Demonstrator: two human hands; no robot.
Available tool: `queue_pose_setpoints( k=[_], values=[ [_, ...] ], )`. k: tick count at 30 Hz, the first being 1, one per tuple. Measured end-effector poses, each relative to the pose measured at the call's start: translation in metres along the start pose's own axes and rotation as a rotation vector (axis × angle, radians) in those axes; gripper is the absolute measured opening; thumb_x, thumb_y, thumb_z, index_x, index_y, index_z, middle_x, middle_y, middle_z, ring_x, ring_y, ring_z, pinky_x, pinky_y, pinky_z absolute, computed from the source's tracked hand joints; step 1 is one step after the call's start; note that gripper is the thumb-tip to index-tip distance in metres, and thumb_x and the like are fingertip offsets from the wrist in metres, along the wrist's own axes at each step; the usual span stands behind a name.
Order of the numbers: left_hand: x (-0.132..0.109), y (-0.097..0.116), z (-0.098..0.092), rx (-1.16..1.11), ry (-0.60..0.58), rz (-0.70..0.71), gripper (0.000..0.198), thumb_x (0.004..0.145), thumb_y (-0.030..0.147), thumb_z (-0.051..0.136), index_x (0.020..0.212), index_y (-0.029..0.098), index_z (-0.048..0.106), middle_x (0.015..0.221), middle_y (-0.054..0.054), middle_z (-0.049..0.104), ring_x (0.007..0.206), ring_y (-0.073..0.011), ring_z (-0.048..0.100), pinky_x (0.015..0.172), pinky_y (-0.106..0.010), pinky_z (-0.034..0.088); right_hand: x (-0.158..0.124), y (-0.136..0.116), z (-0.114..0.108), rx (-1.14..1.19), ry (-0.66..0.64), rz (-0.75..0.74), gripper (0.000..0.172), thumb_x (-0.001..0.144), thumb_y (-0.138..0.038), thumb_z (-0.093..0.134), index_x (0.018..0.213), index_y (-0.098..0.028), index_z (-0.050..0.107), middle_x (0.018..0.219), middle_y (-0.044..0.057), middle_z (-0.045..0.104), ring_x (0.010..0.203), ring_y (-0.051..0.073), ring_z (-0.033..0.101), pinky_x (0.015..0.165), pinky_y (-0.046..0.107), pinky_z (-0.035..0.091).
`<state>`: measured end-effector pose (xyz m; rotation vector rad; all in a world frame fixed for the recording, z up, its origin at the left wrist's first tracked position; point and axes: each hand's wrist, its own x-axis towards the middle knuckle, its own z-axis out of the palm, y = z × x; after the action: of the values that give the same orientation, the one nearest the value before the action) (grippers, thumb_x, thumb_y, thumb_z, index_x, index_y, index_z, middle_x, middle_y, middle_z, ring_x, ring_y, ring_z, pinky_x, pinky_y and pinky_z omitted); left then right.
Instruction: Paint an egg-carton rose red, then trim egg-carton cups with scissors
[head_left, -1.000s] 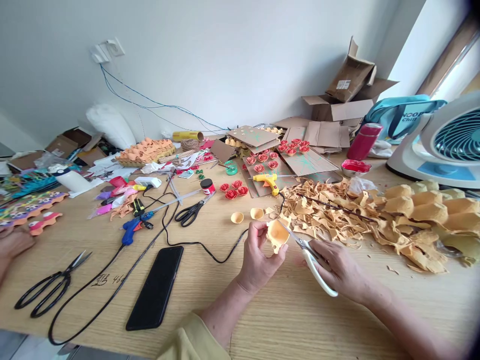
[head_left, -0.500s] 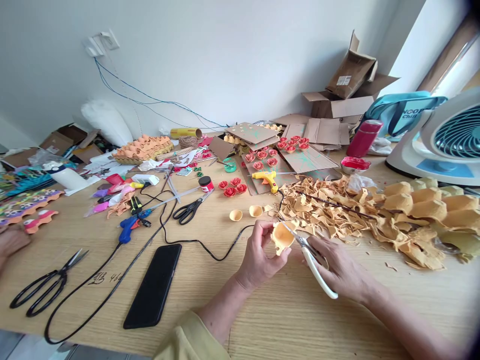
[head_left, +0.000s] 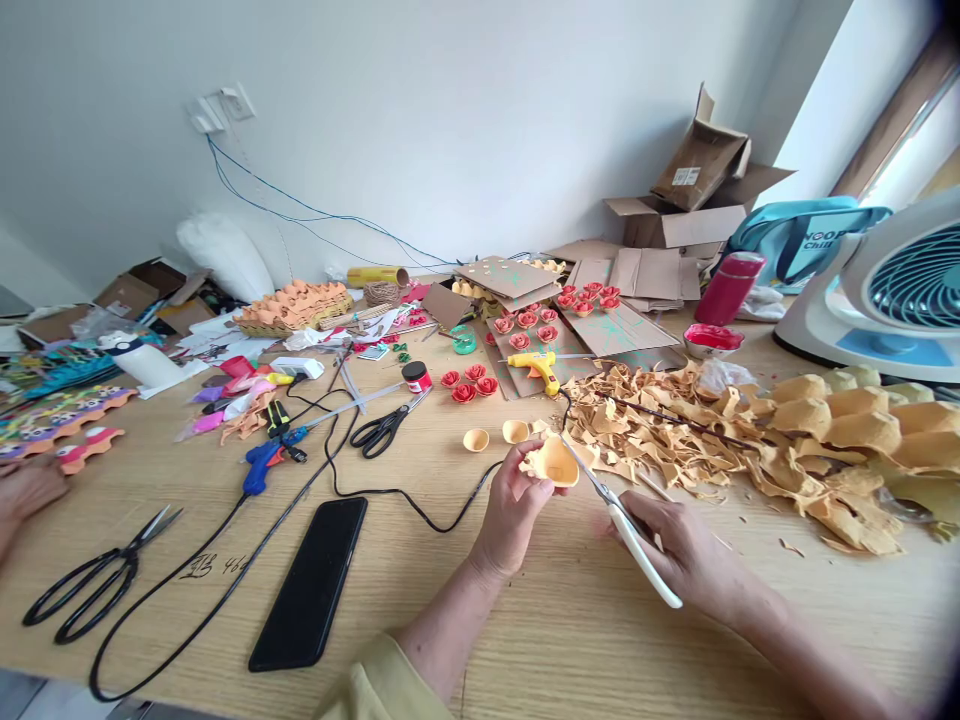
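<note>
Between the thumb and fingers of my left hand [head_left: 511, 520] is an orange egg-carton cup [head_left: 557, 463], its hollow facing me and a ragged bit still on its left side. My right hand [head_left: 679, 550] grips white-handled scissors [head_left: 636, 545], whose blades point up and left beside the cup's right rim. Two trimmed cups, one [head_left: 475, 440] to the left and another [head_left: 515, 431] just behind my left hand, stand on the table. A large heap of torn carton scraps [head_left: 675, 430] spreads behind my right hand.
A yellow glue gun [head_left: 540, 370] lies by red paper roses [head_left: 472, 382] and cardboard sheets. Left are a blue glue gun [head_left: 262, 465] with cord, a black phone [head_left: 309, 585] and black scissors [head_left: 101, 580]. A fan [head_left: 877, 290] stands right. Another person's hand [head_left: 30, 492] rests far left.
My left hand has turned the cup, so its ragged side now points left. A strip of carton has dropped near the scissors, and the blades now sit beside the rim.
</note>
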<state>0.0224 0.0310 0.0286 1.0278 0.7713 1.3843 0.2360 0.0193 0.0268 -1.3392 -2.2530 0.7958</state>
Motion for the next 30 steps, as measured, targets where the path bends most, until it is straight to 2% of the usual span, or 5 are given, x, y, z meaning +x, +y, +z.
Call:
queue_pose_setpoints(
  k=[3,9,14,21,30],
  values=[
    [0.000,0.000,0.001,0.027,0.013,0.006,0.040,0.076,0.034,0.075,0.110,0.019,0.060,0.110,-0.008,0.066,0.088,-0.0176,0.062,0.080,-0.033,0.055,0.002,-0.001,0.001,0.008,0.002,0.020,0.046,0.101,-0.056,0.035,0.082,-0.020,0.057,0.067,0.000,0.055,0.061,0.014,0.048,0.059,0.029,0.037],
    [-0.001,0.005,0.005,0.104,-0.054,0.001,0.036,0.074,0.028,0.078,0.104,0.018,0.061,0.102,-0.006,0.063,0.087,-0.0159,0.060,0.081,-0.029,0.052,0.004,0.000,0.001,0.019,-0.008,0.037,0.043,0.101,-0.054,0.035,0.082,-0.020,0.055,0.073,0.002,0.058,0.065,0.016,0.051,0.062,0.030,0.038],
    [0.001,-0.001,0.003,-0.018,-0.052,-0.052,0.036,0.075,0.030,0.079,0.105,0.019,0.063,0.099,-0.004,0.065,0.082,-0.0146,0.060,0.078,-0.029,0.052,0.002,-0.001,0.001,0.038,-0.007,0.069,0.045,0.101,-0.056,0.033,0.081,-0.021,0.053,0.071,0.000,0.055,0.063,0.015,0.048,0.061,0.030,0.037],
    [0.003,-0.003,0.004,-0.266,-0.008,-0.165,0.039,0.074,0.031,0.081,0.107,0.018,0.064,0.102,-0.005,0.066,0.090,-0.0175,0.065,0.078,-0.028,0.052,0.003,0.004,0.010,0.070,0.031,0.091,0.047,0.098,-0.061,0.035,0.072,-0.022,0.042,0.066,-0.002,0.049,0.061,0.014,0.044,0.059,0.030,0.033],
    [0.007,-0.005,-0.001,-0.293,0.018,-0.178,0.035,0.074,0.035,0.082,0.100,0.017,0.066,0.105,-0.006,0.066,0.085,-0.0152,0.064,0.069,-0.025,0.048,0.009,0.010,-0.001,0.141,0.022,0.156,0.045,0.096,-0.060,0.035,0.086,-0.020,0.054,0.077,0.003,0.060,0.072,0.019,0.054,0.064,0.032,0.039]
  ],
)
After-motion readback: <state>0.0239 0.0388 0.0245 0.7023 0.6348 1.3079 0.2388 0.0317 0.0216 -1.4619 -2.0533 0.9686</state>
